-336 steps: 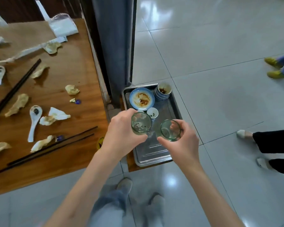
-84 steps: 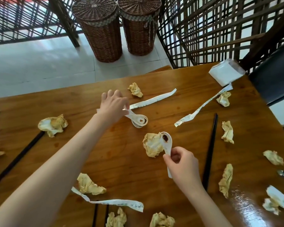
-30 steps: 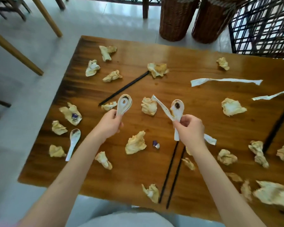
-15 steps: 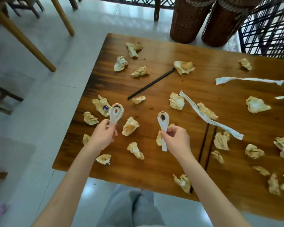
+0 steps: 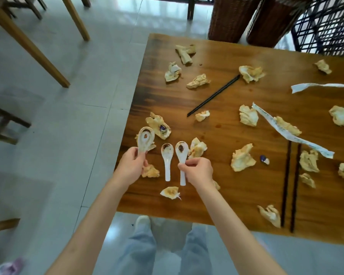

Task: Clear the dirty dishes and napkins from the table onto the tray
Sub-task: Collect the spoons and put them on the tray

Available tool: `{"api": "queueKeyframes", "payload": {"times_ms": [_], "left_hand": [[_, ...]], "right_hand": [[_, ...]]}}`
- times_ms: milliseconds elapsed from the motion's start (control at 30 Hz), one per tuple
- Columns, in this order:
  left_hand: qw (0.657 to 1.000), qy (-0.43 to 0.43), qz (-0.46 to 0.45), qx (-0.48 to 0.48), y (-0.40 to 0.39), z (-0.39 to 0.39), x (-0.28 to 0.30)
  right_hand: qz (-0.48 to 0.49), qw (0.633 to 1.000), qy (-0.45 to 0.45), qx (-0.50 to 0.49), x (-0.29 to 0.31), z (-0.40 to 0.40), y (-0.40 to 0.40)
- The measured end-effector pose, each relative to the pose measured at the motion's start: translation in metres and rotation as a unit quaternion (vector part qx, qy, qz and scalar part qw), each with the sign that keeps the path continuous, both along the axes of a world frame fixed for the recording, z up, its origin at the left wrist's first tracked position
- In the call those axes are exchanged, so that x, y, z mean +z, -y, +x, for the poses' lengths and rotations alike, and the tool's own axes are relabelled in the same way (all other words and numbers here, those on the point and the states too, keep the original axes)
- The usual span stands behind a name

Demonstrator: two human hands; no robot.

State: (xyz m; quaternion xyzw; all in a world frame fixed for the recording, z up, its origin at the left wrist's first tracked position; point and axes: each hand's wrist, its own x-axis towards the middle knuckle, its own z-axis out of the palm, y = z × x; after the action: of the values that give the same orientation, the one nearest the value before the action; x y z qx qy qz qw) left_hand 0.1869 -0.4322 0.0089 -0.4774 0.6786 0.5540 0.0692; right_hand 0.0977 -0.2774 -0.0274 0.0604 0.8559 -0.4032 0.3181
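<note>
My left hand grips stacked white soup spoons by the handle, bowls up, over the wooden table's left edge. My right hand pinches the handle of a white spoon with brown sauce in its bowl. Between the two hands a third dirty white spoon lies flat on the table, untouched. Several crumpled stained napkins lie around, one to the right of my right hand and one holding a purple wrapper. The tray is out of view.
Black chopsticks lie at the middle back and as a pair at the right. Long white paper sleeves cross the right side. Two wicker baskets and a lattice screen stand behind; wooden furniture legs rise at left.
I have shifted left along the table; both hands, still holding their spoons, now flank a third spoon lying near the table's left edge.
</note>
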Motion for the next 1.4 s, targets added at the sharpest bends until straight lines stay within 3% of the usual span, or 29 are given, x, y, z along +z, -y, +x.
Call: {"api": "queueKeyframes", "payload": {"times_ms": [233,500,733,900,1200,1400], "left_hand": [[0.999,-0.004,0.039,-0.013,0.028,0.019,-0.005],[0.996,0.007,0.087,-0.018,0.044,0.031,-0.002],[0.995,0.001,0.091,-0.027,0.051,0.036,0.002],[0.995,0.012,0.094,-0.028,0.050,0.036,0.001],[0.995,0.016,0.100,-0.028,0.051,0.036,-0.002],[0.991,0.001,0.121,-0.053,0.049,0.034,0.004]], "right_hand": [[0.053,0.998,0.003,-0.047,-0.016,0.012,0.053],[0.103,0.994,-0.008,-0.047,-0.019,0.020,0.059],[0.164,0.985,0.016,0.041,-0.011,0.027,0.056],[0.259,0.957,-0.024,0.127,-0.008,0.032,0.060],[0.138,0.983,0.071,0.103,-0.017,0.021,0.049],[0.115,0.987,0.079,0.076,-0.011,0.020,0.047]]}}
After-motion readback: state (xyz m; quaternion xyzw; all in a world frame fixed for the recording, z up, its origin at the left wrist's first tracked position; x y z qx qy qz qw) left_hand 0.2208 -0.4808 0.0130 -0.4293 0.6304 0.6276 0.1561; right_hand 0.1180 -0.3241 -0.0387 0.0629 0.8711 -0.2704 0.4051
